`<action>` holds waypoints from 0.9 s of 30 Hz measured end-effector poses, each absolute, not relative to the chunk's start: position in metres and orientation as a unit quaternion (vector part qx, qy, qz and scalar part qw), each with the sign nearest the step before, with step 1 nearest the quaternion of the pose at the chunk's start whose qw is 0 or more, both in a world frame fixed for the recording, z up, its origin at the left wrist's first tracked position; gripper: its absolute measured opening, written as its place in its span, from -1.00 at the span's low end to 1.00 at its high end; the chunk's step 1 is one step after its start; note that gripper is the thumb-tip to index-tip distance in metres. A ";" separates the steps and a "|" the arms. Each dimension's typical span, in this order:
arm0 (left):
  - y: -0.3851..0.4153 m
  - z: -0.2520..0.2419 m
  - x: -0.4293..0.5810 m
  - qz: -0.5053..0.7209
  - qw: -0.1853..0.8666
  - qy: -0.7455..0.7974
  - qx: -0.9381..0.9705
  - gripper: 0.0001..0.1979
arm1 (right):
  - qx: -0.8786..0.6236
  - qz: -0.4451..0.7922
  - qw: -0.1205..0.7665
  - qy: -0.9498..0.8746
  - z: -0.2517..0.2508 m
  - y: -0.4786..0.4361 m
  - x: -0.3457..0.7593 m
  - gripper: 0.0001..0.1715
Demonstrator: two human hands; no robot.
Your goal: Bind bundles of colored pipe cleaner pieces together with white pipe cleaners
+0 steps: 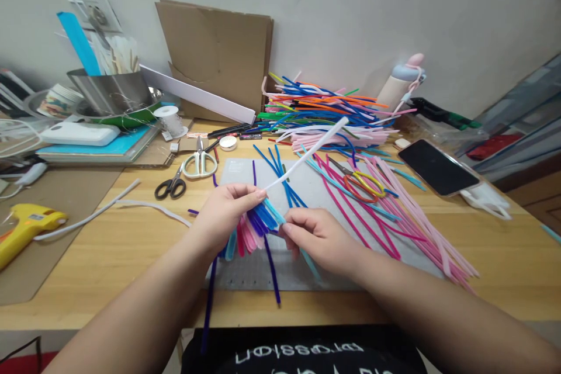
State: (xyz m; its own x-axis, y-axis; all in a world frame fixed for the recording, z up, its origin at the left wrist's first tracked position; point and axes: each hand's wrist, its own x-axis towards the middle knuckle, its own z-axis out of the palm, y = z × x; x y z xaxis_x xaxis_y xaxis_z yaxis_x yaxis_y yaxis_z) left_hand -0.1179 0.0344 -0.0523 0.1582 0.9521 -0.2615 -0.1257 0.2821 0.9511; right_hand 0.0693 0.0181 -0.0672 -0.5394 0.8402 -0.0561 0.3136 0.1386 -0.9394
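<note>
A bundle of folded pipe cleaners (258,222) in light blue, blue, purple and pink fans out between my hands above the grey cutting mat (350,263). My left hand (230,207) pinches its upper end, thumb on top. From that grip a long white pipe cleaner (307,155) slants up to the right. My right hand (318,236) has thumb and fingers closed on the lower tip of a light blue pipe cleaner (274,210) at the bundle's edge. Loose blue pipe cleaners (284,178) lie on the mat just behind.
Pink pipe cleaners (421,216) and orange-yellow scissors (368,186) lie to the right, near a phone (438,166). At the back is a multicoloured pipe cleaner pile (328,108). White-handled scissors (199,163), black scissors (170,187) and a yellow glue gun (30,225) are on the left.
</note>
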 end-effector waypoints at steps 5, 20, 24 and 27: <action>0.033 -0.055 -0.114 0.413 0.616 0.498 0.450 -0.76 | -0.406 0.603 0.295 -0.620 -0.073 0.017 0.063 -0.89; 0.032 -0.055 -0.110 0.387 0.511 0.533 0.553 -0.78 | -0.446 0.336 0.262 -0.787 -0.069 0.018 0.071 -0.80; 0.032 -0.056 -0.110 0.380 0.491 0.544 0.564 -0.78 | -0.458 0.318 0.272 -0.784 -0.070 0.017 0.073 -0.88; 0.033 -0.057 -0.111 0.379 0.487 0.543 0.569 -0.80 | -0.451 0.390 0.297 -0.745 -0.070 0.017 0.073 -0.84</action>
